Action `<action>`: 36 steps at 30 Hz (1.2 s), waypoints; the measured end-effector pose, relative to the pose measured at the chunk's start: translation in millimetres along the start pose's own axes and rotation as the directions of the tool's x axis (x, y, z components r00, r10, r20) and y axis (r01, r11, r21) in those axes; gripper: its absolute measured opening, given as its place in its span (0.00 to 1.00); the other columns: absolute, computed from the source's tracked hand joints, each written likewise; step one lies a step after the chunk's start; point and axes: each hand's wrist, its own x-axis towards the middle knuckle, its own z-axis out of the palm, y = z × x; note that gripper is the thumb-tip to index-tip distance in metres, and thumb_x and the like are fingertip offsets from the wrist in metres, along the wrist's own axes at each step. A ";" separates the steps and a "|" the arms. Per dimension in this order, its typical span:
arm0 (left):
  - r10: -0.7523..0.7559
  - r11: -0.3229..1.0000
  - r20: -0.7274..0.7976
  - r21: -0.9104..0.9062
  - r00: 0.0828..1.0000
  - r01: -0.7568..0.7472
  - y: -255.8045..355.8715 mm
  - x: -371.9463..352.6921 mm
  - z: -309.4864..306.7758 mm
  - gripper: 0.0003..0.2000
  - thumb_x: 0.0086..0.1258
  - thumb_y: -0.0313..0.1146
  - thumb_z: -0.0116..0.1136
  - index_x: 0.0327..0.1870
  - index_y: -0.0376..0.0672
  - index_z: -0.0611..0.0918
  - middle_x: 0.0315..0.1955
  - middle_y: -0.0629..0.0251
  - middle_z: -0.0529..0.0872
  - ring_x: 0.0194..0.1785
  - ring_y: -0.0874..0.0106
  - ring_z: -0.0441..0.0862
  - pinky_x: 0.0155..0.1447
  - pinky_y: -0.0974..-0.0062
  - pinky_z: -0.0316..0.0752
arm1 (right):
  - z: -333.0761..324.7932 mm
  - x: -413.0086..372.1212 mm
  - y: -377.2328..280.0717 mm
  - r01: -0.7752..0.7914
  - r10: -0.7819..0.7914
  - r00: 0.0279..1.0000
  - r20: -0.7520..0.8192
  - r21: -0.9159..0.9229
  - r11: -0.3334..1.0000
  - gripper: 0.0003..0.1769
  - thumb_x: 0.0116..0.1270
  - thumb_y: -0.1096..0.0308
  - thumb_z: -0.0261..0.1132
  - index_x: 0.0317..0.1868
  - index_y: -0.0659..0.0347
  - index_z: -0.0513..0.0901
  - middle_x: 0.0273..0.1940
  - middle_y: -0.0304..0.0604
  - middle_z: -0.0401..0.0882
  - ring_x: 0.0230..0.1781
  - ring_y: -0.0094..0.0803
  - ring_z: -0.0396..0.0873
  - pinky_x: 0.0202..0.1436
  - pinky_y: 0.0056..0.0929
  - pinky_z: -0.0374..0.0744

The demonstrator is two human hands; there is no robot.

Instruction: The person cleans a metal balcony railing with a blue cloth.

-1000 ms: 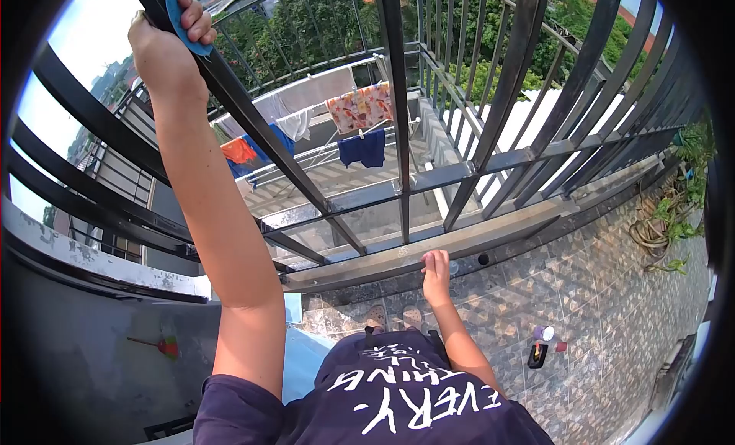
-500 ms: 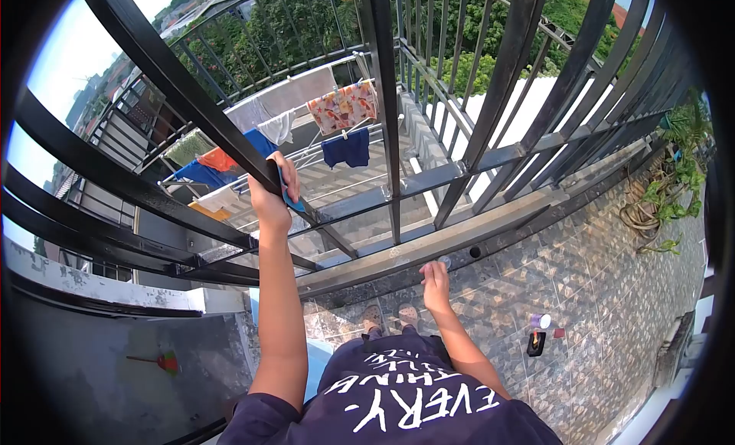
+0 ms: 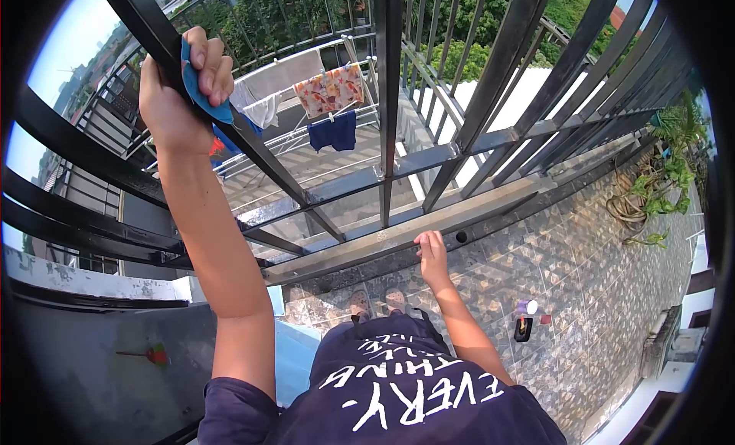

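My left hand [image 3: 182, 89] is closed round a slanting black metal bar [image 3: 260, 158] of the railing. Pressed between its fingers and the bar is a thin, stiff-looking blue sheet [image 3: 197, 93], with an edge sticking out below the fingers. Lower down, my right hand [image 3: 432, 257] hangs in front of my body, its fingers loosely curled together with nothing visible in them. It is apart from the railing and nearest to the low ledge [image 3: 367, 242] at the railing's foot.
Beyond the bars stands a drying rack with a patterned cloth [image 3: 329, 90] and dark blue garment [image 3: 332, 131]. On the tiled floor are a black tray [image 3: 523, 330], a white-topped container [image 3: 528, 306] and a small red piece [image 3: 545, 319]. Plants [image 3: 670, 169] grow far right; a broom [image 3: 155, 355] lies left.
My left hand has slid up along the slanting bar, away from me, with the blue sheet. My right hand stays low by my body, and the view has shifted slightly.
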 end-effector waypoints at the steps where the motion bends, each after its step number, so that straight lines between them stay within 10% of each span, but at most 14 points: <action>1: -0.003 0.999 -0.003 -0.036 1.000 0.003 -3.2 -1.5 -1.3 0.24 0.81 0.50 0.29 0.26 0.45 0.68 0.16 0.69 0.66 0.17 0.76 0.63 0.22 0.77 0.58 | -0.2 -1.6 2.3 -0.018 0.018 0.999 -0.038 -0.015 1.000 0.23 0.84 0.54 0.48 0.40 0.64 0.78 0.39 0.46 0.72 0.29 0.33 0.76 0.32 0.30 0.76; 10: -0.165 0.986 -0.277 -0.052 0.947 0.157 -193.8 -138.8 -62.6 0.27 0.81 0.55 0.36 0.21 0.45 0.67 0.12 0.69 0.65 0.15 0.76 0.63 0.22 0.80 0.59 | -41.1 -42.8 50.6 -0.253 0.249 0.959 -0.132 -0.013 0.967 0.24 0.84 0.53 0.48 0.41 0.65 0.80 0.41 0.43 0.74 0.32 0.30 0.78 0.30 0.25 0.79; 19: -0.080 0.997 -0.124 0.013 0.989 0.082 -68.6 -50.3 -16.3 0.22 0.79 0.47 0.34 0.22 0.47 0.65 0.13 0.69 0.66 0.15 0.77 0.60 0.23 0.80 0.59 | -51.1 -16.6 34.8 -0.273 0.271 0.951 -0.146 0.009 0.962 0.24 0.84 0.53 0.48 0.39 0.64 0.79 0.40 0.42 0.75 0.32 0.29 0.77 0.32 0.27 0.79; 27: -0.123 0.990 -0.325 0.021 0.938 0.137 -205.8 -144.4 -66.3 0.28 0.79 0.58 0.40 0.20 0.46 0.66 0.11 0.69 0.64 0.14 0.76 0.62 0.22 0.80 0.58 | -16.8 -4.1 6.3 -0.245 0.250 0.968 -0.027 0.114 0.963 0.28 0.81 0.44 0.48 0.39 0.61 0.79 0.36 0.39 0.80 0.29 0.26 0.77 0.35 0.26 0.76; 36: -0.055 0.998 -0.303 0.021 0.951 0.064 -94.9 -69.2 -20.4 0.24 0.78 0.51 0.33 0.23 0.45 0.67 0.13 0.69 0.65 0.16 0.78 0.61 0.24 0.79 0.57 | -17.6 -16.3 2.3 -0.304 0.300 0.952 0.052 0.111 0.946 0.31 0.82 0.43 0.46 0.40 0.62 0.80 0.36 0.41 0.81 0.34 0.26 0.79 0.37 0.26 0.78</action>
